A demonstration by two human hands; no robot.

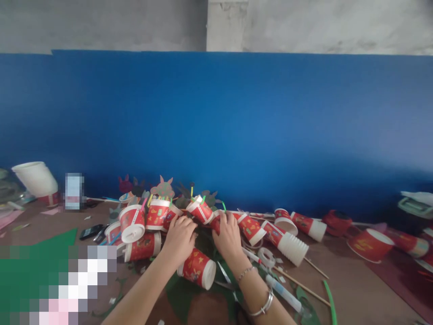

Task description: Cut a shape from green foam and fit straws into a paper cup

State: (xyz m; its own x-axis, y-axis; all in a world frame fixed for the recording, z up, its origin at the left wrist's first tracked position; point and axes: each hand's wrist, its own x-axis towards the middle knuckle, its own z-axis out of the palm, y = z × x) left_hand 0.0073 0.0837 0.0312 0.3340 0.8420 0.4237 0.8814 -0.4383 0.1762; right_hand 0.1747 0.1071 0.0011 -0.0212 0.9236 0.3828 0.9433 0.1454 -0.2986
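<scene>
Two bare hands rest over a heap of red paper cups on the brown table (355, 291), the left hand (181, 234) and the right hand (227, 234) set a little apart; the relation that counts is at the right fingertips, where a partly covered cup (217, 220) lies beneath and just left of the fingers, so the right hand is clearly the nearer; most of that cup is hidden, and I cannot tell which way its long axis runs. The right fingers bend down over it, slightly spread — whether they grip it or only touch it, I cannot tell; the left fingers lie close together, curled beside another red cup (171, 217), their tips too blurred to show any hold. Between the hands and just beyond the fingertips sits a tilted cup with straws (201, 211), its long axis slanting from upper left to lower right; nearer the wearer, a loose cup (198, 268) lies on its side by the left wrist, white end toward lower right — the scissors (223, 273) are just beside it, below the right wrist.
</scene>
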